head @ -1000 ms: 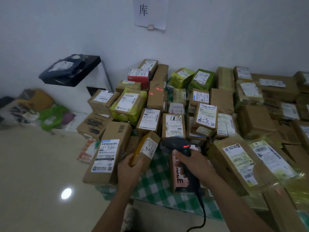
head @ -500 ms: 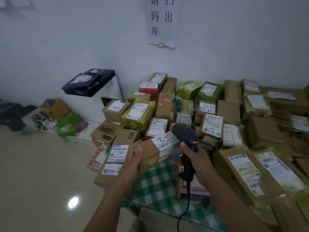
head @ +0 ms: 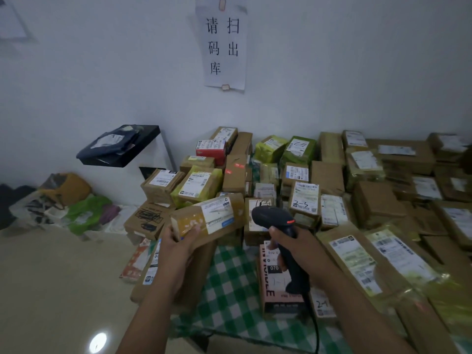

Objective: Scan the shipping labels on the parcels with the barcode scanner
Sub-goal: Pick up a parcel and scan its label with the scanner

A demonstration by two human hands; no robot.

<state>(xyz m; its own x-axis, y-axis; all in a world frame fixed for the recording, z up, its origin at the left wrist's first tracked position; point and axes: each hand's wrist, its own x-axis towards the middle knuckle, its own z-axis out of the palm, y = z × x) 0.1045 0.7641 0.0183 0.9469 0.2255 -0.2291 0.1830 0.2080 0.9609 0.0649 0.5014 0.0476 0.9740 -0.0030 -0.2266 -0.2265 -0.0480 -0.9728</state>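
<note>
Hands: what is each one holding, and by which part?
The left hand grips a parcel by its near, yellow-taped end. The right hand grips the scanner by its handle.

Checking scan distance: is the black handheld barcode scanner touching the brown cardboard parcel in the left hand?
Apart. In the head view, a stacked box's label shows between the black barcode scanner and the brown cardboard parcel.
</note>
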